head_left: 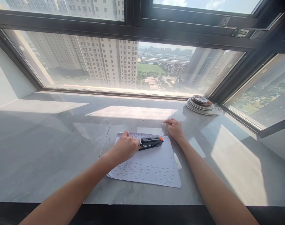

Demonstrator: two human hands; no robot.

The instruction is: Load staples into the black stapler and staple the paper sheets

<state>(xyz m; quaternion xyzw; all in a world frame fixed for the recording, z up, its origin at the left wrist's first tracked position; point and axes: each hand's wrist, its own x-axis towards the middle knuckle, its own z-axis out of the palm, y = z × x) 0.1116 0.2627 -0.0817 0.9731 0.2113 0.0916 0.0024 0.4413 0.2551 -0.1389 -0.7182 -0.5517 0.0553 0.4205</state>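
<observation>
Under and to the right of my left hand (125, 148), the paper (154, 159) lies flat on the grey counter (39, 140), presumably for firm backing; rows of short dark dashes cross its part nearer me than that hand. The hand is curled narrow, and from here I judge it pinched on the left end of the black stapler (151, 142), though its fingertips are mostly hidden. The stapler sits just right of that hand, above the paper, orange end away from it, probably held endwise to steady it. My right hand (174, 128) rests half-curled on the counter, just past the paper's edge, nothing visible in it, perhaps for support. Beyond it, to the right, stand stacked dishes (201, 106).
</observation>
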